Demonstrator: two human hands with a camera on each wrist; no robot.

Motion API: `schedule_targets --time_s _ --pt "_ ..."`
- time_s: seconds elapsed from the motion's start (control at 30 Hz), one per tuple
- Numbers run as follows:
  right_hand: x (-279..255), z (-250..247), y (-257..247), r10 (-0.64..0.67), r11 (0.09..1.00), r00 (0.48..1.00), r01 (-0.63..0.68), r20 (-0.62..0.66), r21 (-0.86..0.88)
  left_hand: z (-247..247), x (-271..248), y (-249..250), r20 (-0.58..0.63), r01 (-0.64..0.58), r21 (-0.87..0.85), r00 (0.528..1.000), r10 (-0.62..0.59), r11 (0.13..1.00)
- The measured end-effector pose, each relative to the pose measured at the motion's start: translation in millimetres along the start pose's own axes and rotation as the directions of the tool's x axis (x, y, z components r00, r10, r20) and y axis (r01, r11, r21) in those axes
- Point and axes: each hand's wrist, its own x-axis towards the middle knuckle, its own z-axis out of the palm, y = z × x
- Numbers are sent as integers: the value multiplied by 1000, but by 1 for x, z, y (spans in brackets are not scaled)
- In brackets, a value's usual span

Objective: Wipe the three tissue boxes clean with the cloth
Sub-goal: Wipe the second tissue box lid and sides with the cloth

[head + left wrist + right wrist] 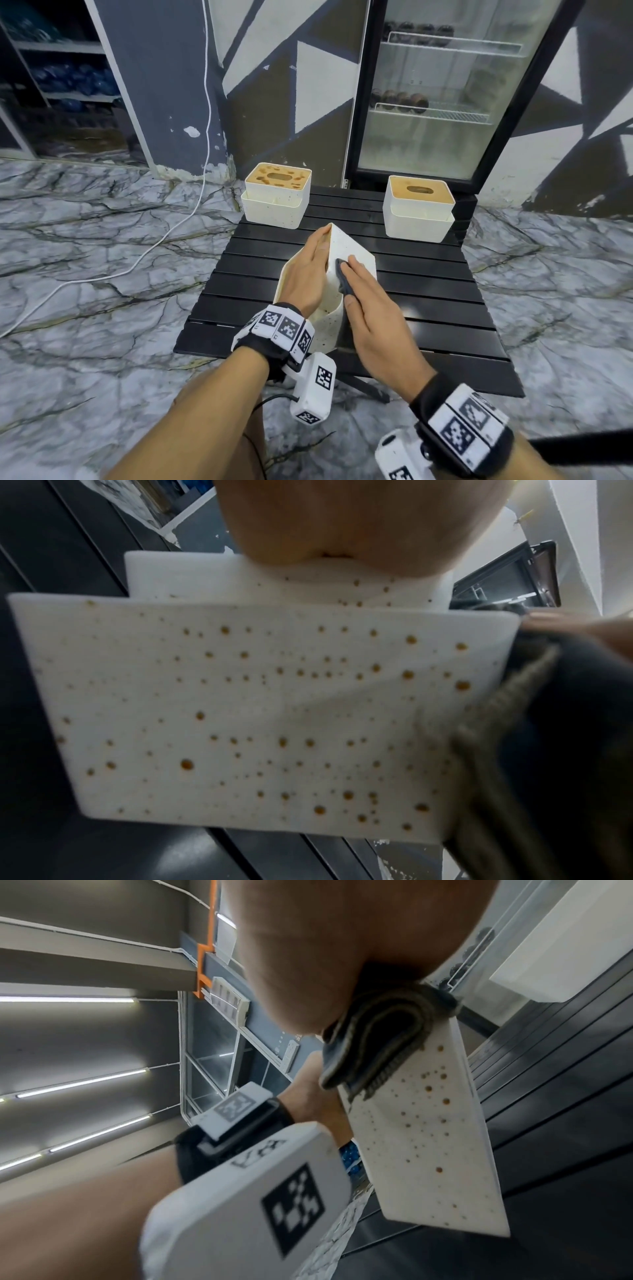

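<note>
You're only on box one, flat right-hand fingers pressing the cloth, spots remaining; boxes at 11 and 1 wait.

Tissue boxes: three, namely near box, far left box, far right box; cloth: one; slatted table: one; hands: two

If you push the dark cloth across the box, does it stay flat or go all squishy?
Probably squishy: the cloth lies folded in soft layers under the right hand. It likely bends round edges, since it drapes over the tilted tissue box corner.
</note>
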Motion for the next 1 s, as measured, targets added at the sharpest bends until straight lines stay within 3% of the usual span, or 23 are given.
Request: schedule_targets --time_s 0.4,0.73,1.0 --pt "72 -16 19 141 989 989 -138 49 -53 9 -1 4 65 -16 66 998 11 998" --pt "11 -4 3 -3 1000 1000 2 16 23 3 -4 3 40 -27 74 999 24 997" --pt "40 -8 7 25 1000 999 -25 24 2 4 -4 4 56 -38 107 998 32 994"
